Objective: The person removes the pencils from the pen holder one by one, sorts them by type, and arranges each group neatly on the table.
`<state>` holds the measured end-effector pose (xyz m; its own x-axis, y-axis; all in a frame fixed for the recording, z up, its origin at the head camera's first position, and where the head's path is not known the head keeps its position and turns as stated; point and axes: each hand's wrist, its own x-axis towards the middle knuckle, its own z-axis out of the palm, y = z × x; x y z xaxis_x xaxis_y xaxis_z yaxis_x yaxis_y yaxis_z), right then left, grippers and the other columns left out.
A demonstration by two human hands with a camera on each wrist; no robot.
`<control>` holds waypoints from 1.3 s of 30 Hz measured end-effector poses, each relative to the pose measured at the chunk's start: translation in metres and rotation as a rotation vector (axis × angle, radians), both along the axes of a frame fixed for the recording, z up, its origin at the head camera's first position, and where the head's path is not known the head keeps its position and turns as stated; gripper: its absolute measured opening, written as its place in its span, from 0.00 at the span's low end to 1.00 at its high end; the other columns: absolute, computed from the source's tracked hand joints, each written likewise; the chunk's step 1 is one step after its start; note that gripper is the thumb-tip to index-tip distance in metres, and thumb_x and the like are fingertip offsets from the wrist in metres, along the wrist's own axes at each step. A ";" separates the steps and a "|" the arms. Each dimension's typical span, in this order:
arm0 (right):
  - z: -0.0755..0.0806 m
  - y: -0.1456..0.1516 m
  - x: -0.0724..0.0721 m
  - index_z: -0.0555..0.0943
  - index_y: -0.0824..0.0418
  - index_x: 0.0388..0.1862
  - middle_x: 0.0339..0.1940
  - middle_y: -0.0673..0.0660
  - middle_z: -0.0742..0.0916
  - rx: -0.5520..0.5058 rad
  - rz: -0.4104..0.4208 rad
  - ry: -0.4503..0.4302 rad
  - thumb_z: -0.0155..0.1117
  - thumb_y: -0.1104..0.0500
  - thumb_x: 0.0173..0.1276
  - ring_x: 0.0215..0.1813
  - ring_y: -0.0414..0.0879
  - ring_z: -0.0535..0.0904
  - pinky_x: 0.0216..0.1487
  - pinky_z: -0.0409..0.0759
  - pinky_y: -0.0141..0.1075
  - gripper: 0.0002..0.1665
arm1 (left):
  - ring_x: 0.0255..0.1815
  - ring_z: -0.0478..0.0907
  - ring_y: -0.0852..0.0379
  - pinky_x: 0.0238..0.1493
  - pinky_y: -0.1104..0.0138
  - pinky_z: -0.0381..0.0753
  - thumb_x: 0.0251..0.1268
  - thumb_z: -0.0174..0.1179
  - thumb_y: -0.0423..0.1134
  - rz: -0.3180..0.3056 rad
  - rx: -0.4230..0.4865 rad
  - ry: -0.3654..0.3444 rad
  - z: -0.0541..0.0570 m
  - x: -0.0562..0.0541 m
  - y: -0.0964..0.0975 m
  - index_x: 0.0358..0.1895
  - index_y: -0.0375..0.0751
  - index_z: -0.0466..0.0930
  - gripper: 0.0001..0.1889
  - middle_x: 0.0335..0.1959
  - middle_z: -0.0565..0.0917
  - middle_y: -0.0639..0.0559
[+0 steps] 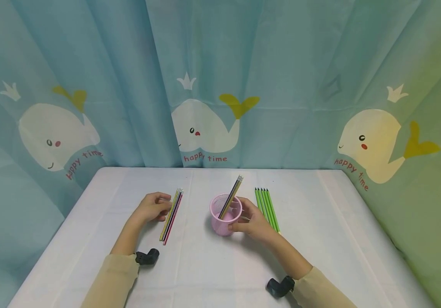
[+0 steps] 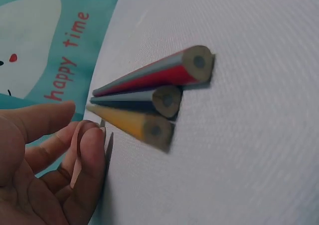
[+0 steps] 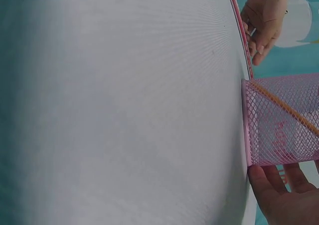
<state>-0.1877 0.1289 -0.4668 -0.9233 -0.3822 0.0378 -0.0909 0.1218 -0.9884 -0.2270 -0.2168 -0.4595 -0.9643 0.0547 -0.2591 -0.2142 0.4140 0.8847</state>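
A pink mesh pencil cup (image 1: 223,227) stands upright mid-table, with striped dark and gold pencils (image 1: 232,196) leaning inside it. My right hand (image 1: 257,223) holds the cup from its right side, thumb at the front and fingers curled round the back. Just left of a small group of pencils, my left hand (image 1: 152,208) rests with fingers loosely bent and nothing held. In the left wrist view that group is a red pencil (image 2: 172,73), a dark one (image 2: 144,97) and a yellow one (image 2: 130,124), blunt ends toward the camera; the yellow lies closest to the fingers.
Several green pencils (image 1: 267,207) lie side by side to the right of the cup, partly behind my right hand. A white cloth covers the table (image 1: 205,273). Behind it hangs a blue curtain (image 1: 290,128) with whale prints.
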 end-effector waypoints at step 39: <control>-0.001 -0.002 -0.001 0.68 0.62 0.70 0.69 0.65 0.76 -0.002 -0.001 0.004 0.77 0.68 0.52 0.68 0.64 0.73 0.68 0.74 0.54 0.46 | 0.53 0.81 0.42 0.51 0.54 0.87 0.74 0.58 0.39 -0.286 0.348 0.240 0.065 0.005 0.095 0.63 0.35 0.73 0.20 0.54 0.79 0.34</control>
